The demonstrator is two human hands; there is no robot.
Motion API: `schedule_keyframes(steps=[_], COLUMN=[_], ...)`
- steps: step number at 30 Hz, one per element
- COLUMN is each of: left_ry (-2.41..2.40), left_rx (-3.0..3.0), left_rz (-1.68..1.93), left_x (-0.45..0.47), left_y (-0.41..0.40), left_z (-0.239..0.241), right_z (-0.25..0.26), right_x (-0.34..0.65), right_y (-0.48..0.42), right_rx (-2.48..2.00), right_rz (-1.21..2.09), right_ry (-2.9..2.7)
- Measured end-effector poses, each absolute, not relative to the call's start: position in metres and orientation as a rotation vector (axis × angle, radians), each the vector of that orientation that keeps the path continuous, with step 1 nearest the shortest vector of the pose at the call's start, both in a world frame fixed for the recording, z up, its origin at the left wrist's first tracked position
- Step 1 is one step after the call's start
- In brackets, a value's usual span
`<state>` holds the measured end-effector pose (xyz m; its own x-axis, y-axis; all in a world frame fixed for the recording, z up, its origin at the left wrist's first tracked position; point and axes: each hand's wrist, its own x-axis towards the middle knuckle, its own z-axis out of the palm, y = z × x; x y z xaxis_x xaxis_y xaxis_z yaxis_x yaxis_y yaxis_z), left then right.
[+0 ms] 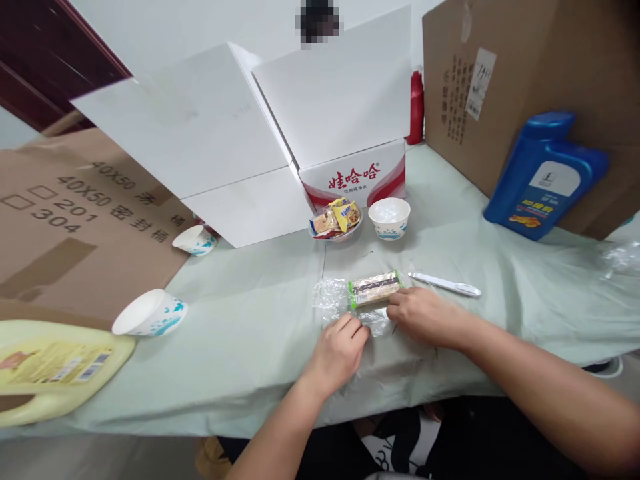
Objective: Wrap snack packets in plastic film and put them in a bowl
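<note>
A snack packet point(375, 289) with green ends lies flat on a sheet of clear plastic film point(333, 293) on the cloth-covered table. My left hand point(337, 353) is closed on the film's near edge, just below the packet's left end. At the packet's lower right corner, my right hand point(427, 317) has its fingers curled down on the film, closed; its fingertips are partly hidden. A white utility knife point(445, 285) rests beyond my right hand, apart from it.
Behind the packet stand a bowl of wrapped snacks point(336, 220) and a paper bowl point(389, 219). White boxes point(195, 120) rise at the back. A blue bottle point(545, 180) leans at right. More paper bowls point(153, 313) and a yellow jug point(60, 370) lie left.
</note>
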<state>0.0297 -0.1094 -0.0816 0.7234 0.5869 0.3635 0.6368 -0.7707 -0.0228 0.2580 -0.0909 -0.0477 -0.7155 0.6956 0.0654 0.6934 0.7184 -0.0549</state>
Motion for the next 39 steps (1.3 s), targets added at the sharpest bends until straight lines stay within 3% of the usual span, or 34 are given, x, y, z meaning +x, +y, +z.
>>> schedule_keyframes(steps=[5,11,16,19,26,34,39], left_ry=[-1.323,-1.824,-1.362,-1.165,-1.448,-1.797,-1.645], left_rx=[-2.815,-2.464,-2.685,-2.873,-2.896,-3.06,-2.908], left_rz=[-0.389,-0.313,-0.735,-0.687,-0.393,-0.549,-0.533], left_x=[0.023,0.028,0.045,0.057,0.062,0.025,0.015], left_y=[-0.129,-0.111,-0.088,-0.072,-0.043,-0.011,-0.009], left_z=[-0.075,-0.064,-0.06,-0.063,-0.067,-0.048,-0.06], right_z=[-0.044,-0.035,-0.044,-0.059,-0.065,-0.059,-0.059], right_x=[0.256,0.269,0.273,0.273,0.278,0.279,0.279], right_y=[-0.1,-0.089,-0.078,-0.071,-0.065,-0.065,-0.065], right_rx=[-1.485,-2.058,-1.65,-1.437,-1.648,-1.697,-1.696], right_rz=[0.173,0.176,0.123,0.149,0.23,0.176,0.139], right_ry=[-2.801,-2.51,-2.469,-2.474,-2.499,-2.599,-2.625])
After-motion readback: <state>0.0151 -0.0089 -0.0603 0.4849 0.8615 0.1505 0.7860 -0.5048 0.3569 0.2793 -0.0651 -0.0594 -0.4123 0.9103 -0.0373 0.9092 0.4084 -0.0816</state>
